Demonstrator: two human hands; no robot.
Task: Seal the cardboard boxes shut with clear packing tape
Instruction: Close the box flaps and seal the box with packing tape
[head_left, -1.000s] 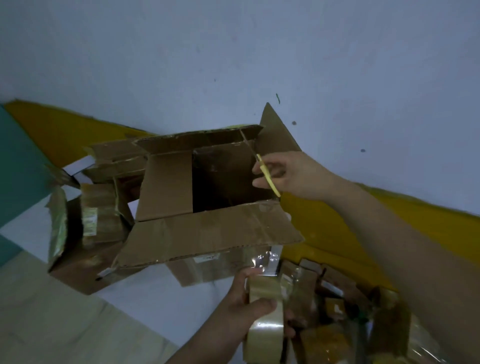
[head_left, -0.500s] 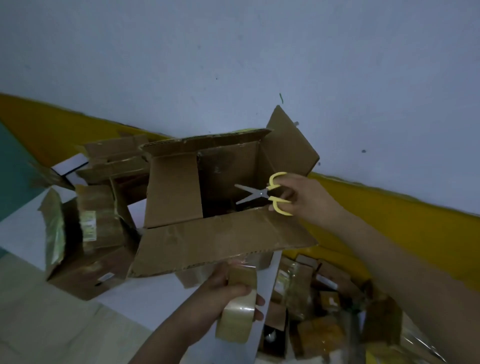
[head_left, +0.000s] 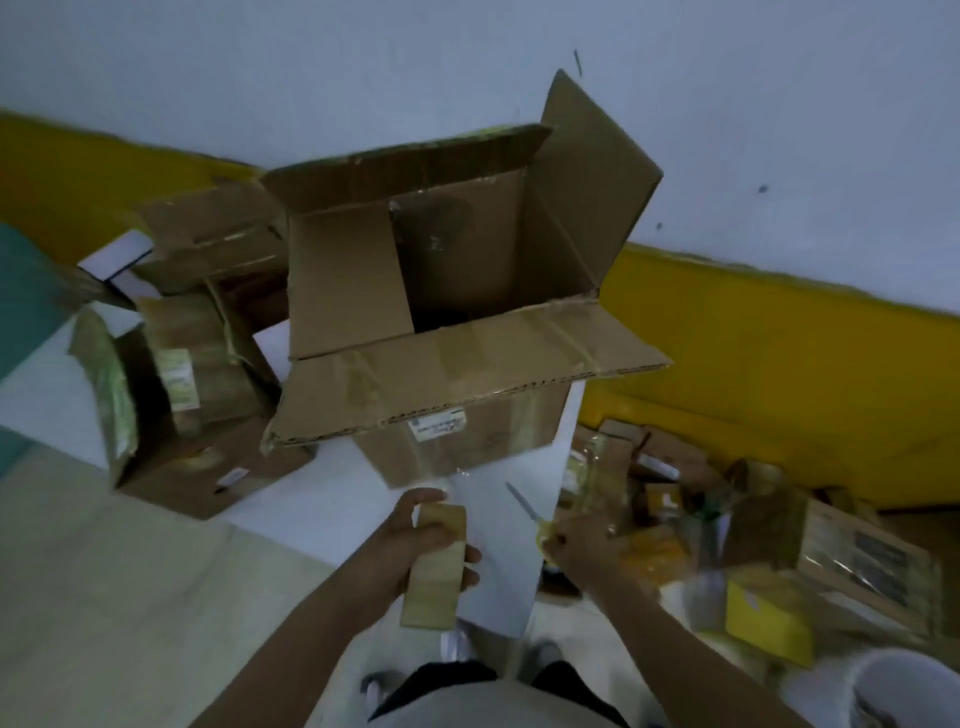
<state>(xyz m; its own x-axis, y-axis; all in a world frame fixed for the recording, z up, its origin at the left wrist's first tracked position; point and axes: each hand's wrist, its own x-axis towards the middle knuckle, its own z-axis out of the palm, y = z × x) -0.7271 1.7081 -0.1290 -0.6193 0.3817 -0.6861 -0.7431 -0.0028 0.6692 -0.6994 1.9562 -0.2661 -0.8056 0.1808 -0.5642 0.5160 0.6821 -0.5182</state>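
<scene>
Open box (head_left: 457, 322) sits at the white table's (head_left: 332, 499) far side, flaps wide, straight ahead of both hands. Left hand (head_left: 415, 540) grips the tape roll (head_left: 436, 566) and looks nearer; right hand (head_left: 582, 545) holds yellow scissors (head_left: 524, 506), blades pointing boxward.

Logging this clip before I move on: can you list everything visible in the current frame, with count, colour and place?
Open cardboard box: one, brown, centre, flaps up, on the white surface.
Other cardboard boxes: several, brown, left of it, some wrapped in tape.
Tape roll: one, clear-tan, bottom centre.
Scissors: one pair, yellow handles, right of the roll.
Carton pile: many, brown and yellow, lower right floor.
Bucket: one, white, bottom right corner.
Wall: white above, yellow band below.
Left hand: grips the tape roll.
Right hand: holds the scissors.
</scene>
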